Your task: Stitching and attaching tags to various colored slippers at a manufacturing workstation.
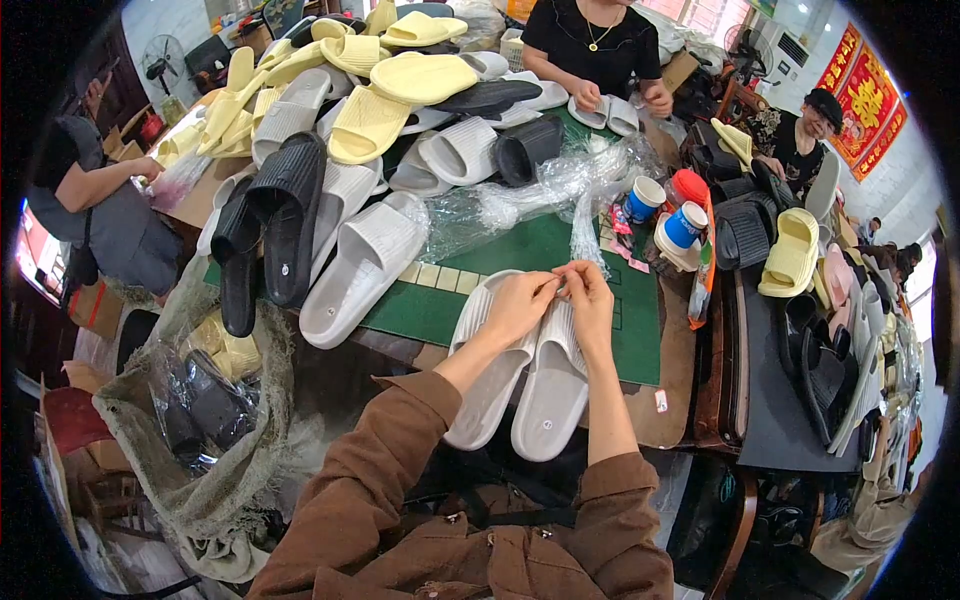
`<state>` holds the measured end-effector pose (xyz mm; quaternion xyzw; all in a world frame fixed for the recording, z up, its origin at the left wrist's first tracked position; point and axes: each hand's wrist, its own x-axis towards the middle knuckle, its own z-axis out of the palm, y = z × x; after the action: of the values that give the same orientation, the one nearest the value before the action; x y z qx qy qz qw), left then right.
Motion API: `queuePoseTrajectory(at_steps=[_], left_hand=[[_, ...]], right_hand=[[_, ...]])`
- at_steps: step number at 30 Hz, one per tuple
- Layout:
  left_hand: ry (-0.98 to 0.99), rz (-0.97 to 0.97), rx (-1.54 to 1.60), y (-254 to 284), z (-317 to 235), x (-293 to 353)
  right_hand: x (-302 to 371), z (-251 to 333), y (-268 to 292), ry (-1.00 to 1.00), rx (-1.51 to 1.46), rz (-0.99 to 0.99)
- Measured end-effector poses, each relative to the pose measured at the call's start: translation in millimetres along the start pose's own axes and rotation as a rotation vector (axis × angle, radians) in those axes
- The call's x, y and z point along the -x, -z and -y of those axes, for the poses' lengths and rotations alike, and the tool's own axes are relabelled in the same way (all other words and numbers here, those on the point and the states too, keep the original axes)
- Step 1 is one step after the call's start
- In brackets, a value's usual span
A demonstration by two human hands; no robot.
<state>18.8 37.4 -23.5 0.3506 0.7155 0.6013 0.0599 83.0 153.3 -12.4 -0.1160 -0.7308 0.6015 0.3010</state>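
A pair of light grey slide sandals lies side by side at the table's near edge, a left slide (487,398) and a right slide (552,395), heels toward me. Over their straps, my left hand (520,308) and my right hand (588,305) meet with fingertips pinched together. Whatever is between the fingers is too small to make out. Just beyond them lies a bundle of thin clear plastic strands (588,240), with clear plastic bags (500,205) to its left. Small pink tags (625,243) are scattered to the right of the strands.
A heap of yellow slides (425,78), black slides (287,215) and grey ones covers the table's far left. Paper cups (684,225) stand right on the green mat (640,345). A sack (150,430) hangs at left. Across the table, a person (592,50) handles grey slides.
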Motion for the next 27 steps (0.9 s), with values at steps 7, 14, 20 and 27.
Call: queuePoseTrajectory(at_steps=[7,14,20,27], left_hand=[[-0.011,-0.003,0.030,3,1,1],[0.074,-0.041,0.182,1,-2,0],[0.125,-0.048,0.258,0,5,0],[0.100,-0.039,0.321,-3,1,0]], right_hand=[[1,6,2,-0.052,-0.231,-0.060],[-2,-3,14,-0.017,-0.326,-0.199],[0,5,3,-0.117,-0.063,0.010],[1,0,2,-0.067,0.070,0.005]])
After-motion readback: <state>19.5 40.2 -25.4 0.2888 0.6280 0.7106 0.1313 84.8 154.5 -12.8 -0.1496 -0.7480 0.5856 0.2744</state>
